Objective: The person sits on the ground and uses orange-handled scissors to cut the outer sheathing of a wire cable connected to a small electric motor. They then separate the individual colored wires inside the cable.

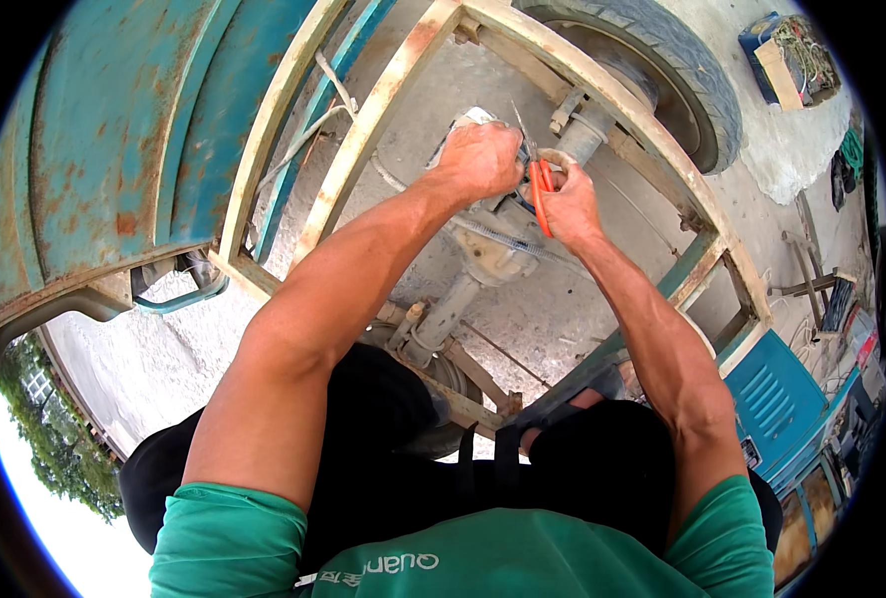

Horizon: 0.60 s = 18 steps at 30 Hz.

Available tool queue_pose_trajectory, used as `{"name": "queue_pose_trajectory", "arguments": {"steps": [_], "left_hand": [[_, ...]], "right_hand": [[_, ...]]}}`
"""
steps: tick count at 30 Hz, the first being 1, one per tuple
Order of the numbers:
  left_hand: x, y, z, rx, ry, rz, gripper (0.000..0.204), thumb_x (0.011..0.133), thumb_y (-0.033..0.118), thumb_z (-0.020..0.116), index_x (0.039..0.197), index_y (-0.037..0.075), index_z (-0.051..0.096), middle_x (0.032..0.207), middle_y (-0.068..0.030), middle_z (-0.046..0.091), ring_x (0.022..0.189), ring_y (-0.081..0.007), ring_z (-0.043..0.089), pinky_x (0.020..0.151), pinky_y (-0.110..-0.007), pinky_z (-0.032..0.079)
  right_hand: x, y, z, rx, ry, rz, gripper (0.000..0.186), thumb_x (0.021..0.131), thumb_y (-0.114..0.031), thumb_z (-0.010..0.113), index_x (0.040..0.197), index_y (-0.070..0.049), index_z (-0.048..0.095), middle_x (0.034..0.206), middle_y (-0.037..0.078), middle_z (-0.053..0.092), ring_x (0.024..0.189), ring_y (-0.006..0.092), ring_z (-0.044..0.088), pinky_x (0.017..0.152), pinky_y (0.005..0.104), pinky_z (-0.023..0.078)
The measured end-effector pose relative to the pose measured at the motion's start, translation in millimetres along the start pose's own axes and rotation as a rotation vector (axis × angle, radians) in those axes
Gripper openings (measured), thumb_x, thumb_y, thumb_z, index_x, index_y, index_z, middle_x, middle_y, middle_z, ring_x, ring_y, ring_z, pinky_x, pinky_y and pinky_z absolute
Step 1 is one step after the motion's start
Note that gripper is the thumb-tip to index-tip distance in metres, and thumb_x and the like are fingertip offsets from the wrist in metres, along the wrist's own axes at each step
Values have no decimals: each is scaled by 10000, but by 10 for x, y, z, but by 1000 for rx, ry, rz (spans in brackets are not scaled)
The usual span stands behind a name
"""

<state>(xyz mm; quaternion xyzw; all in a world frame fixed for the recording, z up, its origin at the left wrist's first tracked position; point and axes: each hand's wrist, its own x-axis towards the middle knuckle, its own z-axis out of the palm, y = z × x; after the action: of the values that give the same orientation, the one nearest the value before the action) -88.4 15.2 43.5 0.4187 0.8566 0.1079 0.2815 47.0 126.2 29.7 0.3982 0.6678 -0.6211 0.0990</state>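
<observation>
My right hand (571,202) is closed around a pair of orange-handled scissors (540,196), whose slim pointed blades stick up toward the far side. A pale, curved thing (560,157) shows by its fingers; I cannot make out what it is. Just left of the blades, my left hand (480,159) is a fist, knuckles up. Something whitish with a dark edge (475,116) shows behind it; whether the hand grips it is hidden. Both hands are over a greasy axle housing (491,257), inside a pale metal vehicle frame (363,135). A ribbed grey conduit (498,236) crosses below them.
A rusty teal panel (114,130) fills the left. Beyond the frame stands a large tyre (697,85). Pale cord (338,95) is tied to the left rail. A box of tangled rope (797,65) sits far right, and a blue louvred metal box (774,394) nearer.
</observation>
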Motion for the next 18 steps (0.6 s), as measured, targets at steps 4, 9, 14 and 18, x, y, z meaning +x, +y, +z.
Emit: {"name": "queue_pose_trajectory", "arguments": {"steps": [4,9,14,18], "left_hand": [[26,-35,-58,-14,-81,-32,283,830,267,639,986,42,710,1068,-218,718,1012,-411,690,877,-516,548],[-9,-176,-176,-165,-49,-63,296,834,268,703,1034,51,712,1083,-182,727,1022,-395,688,895,-482,541],[2,-544,-94,-348,269,-157,324,874,259,671,1122,53,705,1156,-204,699,1101,-388,660,946,-473,520],[-161,-743,63,-489,215,-327,471,899,307,670,1260,5,654,1211,-259,667,1189,-405,620,1043,-449,475]], "right_hand": [[7,54,-7,23,16,-27,600,761,-110,833,1307,-21,598,926,59,736,772,108,654,672,296,540],[36,185,3,43,62,-45,637,746,-114,861,1317,-16,596,973,72,752,826,110,673,729,301,558],[14,187,26,106,81,-7,626,758,-122,861,1317,-17,601,969,72,754,838,114,680,764,304,558],[55,248,2,85,91,-19,626,792,-137,858,1337,3,584,887,16,725,763,67,624,713,252,512]]}}
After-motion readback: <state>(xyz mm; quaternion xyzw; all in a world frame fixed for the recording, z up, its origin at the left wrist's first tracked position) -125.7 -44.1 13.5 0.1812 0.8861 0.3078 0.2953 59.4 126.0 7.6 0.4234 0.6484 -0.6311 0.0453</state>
